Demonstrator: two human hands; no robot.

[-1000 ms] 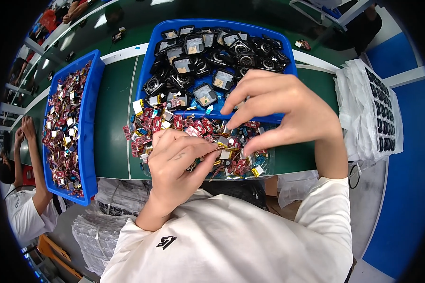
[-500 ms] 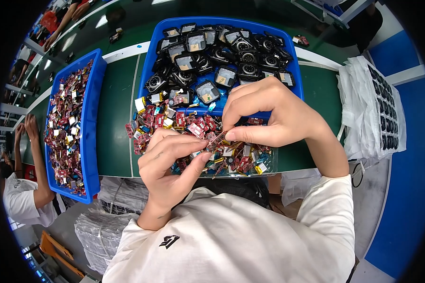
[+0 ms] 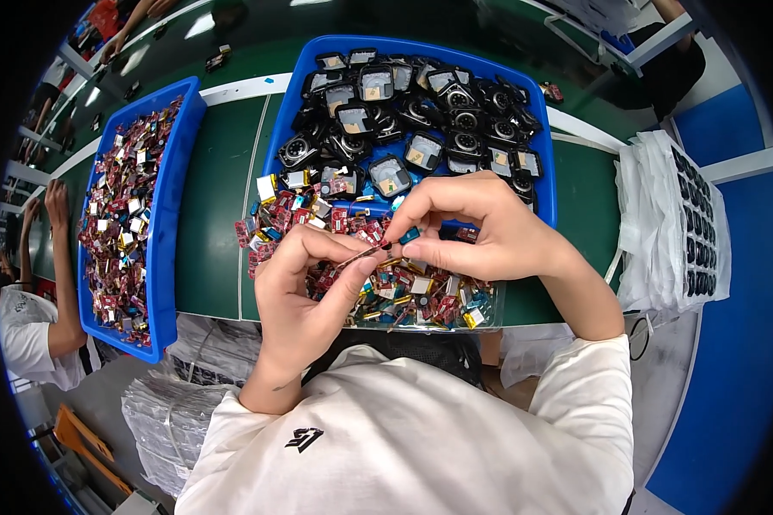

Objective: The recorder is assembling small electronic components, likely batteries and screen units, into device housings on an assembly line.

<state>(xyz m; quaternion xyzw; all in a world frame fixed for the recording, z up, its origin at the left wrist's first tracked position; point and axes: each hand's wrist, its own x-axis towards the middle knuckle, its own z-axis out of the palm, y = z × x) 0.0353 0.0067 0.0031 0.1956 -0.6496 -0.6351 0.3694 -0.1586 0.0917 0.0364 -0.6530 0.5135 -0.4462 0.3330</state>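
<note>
My left hand [image 3: 305, 279] pinches a thin small red circuit board [image 3: 362, 255] between thumb and fingers, held above the pile. Close by on the right, my right hand [image 3: 489, 232] has its thumb and index finger bent together near the board's dark end. A small blue piece [image 3: 410, 234] shows between those fingers; whether they grip it or the board's end is unclear. Under both hands spreads a heap of red circuit boards [image 3: 438, 296] with silver, yellow and blue parts, in a clear tray [image 3: 496, 313]. Part of the heap hides behind my left hand.
Beyond the heap, a blue bin [image 3: 551, 184] holds black watch housings. Another blue bin [image 3: 165, 296] at left is full of small boards. White sheets [image 3: 653, 232] with rows of black parts stand at right. A co-worker's arm [image 3: 60, 257] is at far left.
My left hand keeps hold of the board, which now shows more edge-on. The right hand's fingertips have shifted slightly left, and the blue piece has come into sight between them. The view has shifted slightly.
</note>
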